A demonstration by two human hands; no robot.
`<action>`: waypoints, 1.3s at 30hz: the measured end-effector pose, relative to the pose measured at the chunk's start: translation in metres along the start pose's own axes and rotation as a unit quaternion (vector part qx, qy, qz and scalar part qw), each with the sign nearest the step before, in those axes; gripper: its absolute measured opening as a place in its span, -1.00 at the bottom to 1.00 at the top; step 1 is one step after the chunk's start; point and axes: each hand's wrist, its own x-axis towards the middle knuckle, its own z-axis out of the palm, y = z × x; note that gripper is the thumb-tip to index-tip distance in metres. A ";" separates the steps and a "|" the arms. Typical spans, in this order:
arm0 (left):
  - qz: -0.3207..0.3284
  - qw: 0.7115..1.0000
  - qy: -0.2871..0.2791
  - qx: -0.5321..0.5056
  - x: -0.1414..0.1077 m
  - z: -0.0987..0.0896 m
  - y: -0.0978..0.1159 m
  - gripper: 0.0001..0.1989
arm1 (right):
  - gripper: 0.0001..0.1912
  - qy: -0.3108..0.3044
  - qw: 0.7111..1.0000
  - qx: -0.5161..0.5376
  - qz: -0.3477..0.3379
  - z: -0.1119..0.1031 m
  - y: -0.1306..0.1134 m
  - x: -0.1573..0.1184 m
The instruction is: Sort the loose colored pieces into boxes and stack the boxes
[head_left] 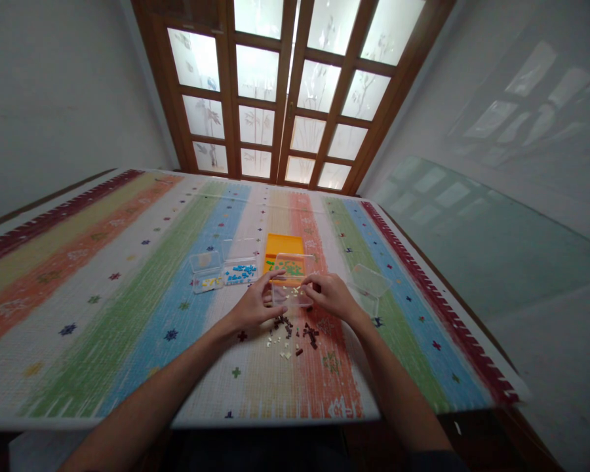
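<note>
My left hand point(256, 305) grips the left side of a clear plastic box point(295, 300) that has a few cream pieces inside and its lid raised. At the box's right side is my right hand point(330, 295), fingers pinched together over it; whatever they hold is too small to make out. Dark brown pieces point(311, 335) and cream pieces point(286, 355) lie loose on the cloth just below the box. Behind it stands an open yellow box point(284, 245) with green pieces, partly seen through the clear lid.
Left of my hands are an open clear box with blue pieces point(240, 273) and a smaller one with yellow pieces point(211, 283). An open clear box point(372, 283) stands to the right. A striped cloth point(142, 314) covers the table; a wooden glazed door point(282, 98) is beyond.
</note>
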 end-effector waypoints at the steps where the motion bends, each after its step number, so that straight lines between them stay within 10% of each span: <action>1: -0.003 1.000 0.001 0.002 0.000 0.000 0.000 -0.19 | -0.84 0.004 1.000 0.007 0.000 -0.001 0.000 0.000; 12: 0.002 0.999 0.025 0.033 0.002 -0.002 0.004 -0.21 | -0.80 0.023 0.994 0.103 -0.022 -0.010 -0.005 -0.005; 22: 0.014 0.997 0.053 0.053 0.001 0.000 0.011 -0.25 | -0.94 -0.335 0.915 0.174 -0.144 -0.005 -0.021 -0.011; 39: 0.010 0.997 0.049 0.055 0.001 0.000 0.009 -0.24 | -0.87 -0.368 0.899 0.160 -0.176 0.003 -0.029 -0.009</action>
